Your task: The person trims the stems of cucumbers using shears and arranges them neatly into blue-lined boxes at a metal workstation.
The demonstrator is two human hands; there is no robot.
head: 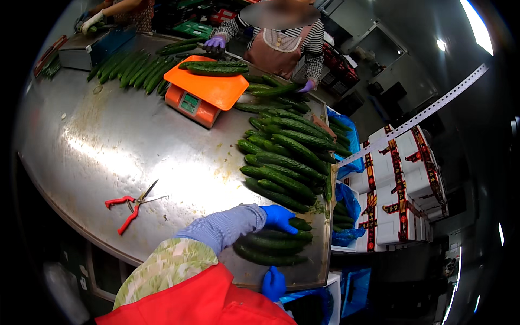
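Note:
My left hand (280,219), in a blue glove, curls around a cucumber (300,224) near the table's right edge. Just below it, a few more dark green cucumbers (270,243) lie side by side on the metal table (195,170). Close to the front edge rests my right hand (273,283), also blue-gloved, its fingers bent. It is apart from the cucumbers, and whether anything is inside it cannot be seen. Above my left hand spreads a large pile of cucumbers (284,158), stacked roughly parallel.
Red-handled shears (132,207) lie with blades apart. An orange scale (199,101) carries cucumbers (217,68). Across the table, a person in purple gloves (306,86) touches a cucumber. Lined boxes (345,215) adjoin the right edge, near stacked white foam boxes (394,195).

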